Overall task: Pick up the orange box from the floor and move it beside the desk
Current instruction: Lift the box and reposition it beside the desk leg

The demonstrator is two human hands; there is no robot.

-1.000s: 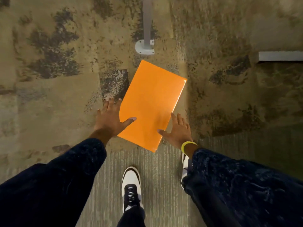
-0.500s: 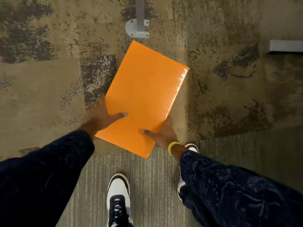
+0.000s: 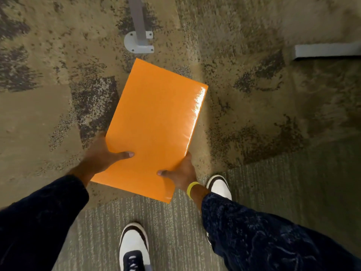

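A flat, glossy orange box [image 3: 156,126] is held above the carpet in the middle of the head view, tilted with its far corner toward a grey desk leg. My left hand [image 3: 101,155] grips its left edge, thumb on top and fingers hidden underneath. On the near right edge my right hand [image 3: 180,173] holds it the same way, a yellow band on that wrist.
A grey desk leg [image 3: 137,22] with a round white foot plate [image 3: 136,44] stands just beyond the box. A grey bar [image 3: 326,51] lies on the floor at right. My two white shoes [image 3: 133,243] stand on striped grey carpet below the box.
Both hands went from resting beside the box on the floor to gripping its edges. The box has come up off the floor and looks larger and nearer.
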